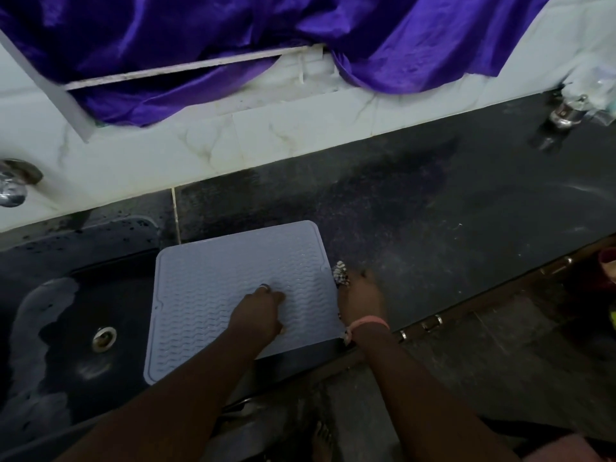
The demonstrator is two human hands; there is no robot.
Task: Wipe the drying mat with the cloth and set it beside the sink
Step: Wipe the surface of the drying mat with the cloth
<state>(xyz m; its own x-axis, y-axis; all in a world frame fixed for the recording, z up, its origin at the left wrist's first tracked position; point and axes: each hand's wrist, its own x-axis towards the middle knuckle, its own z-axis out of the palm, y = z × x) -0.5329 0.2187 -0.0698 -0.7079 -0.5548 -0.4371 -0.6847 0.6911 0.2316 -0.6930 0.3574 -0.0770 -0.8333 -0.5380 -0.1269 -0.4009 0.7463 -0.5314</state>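
Left hand (258,311) presses curled fingers onto the drying mat (213,281), a pale blue square with wavy ridges and a raised rim, lying on the dark bench (416,211) just beside the sink (66,328). Right hand (361,296) grips a speckled cloth (340,273) at the mat's right edge.

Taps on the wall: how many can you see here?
2. One tap is at the left edge, above the sink. The other tap is at the far right, over the black countertop. More may lie outside the frame.
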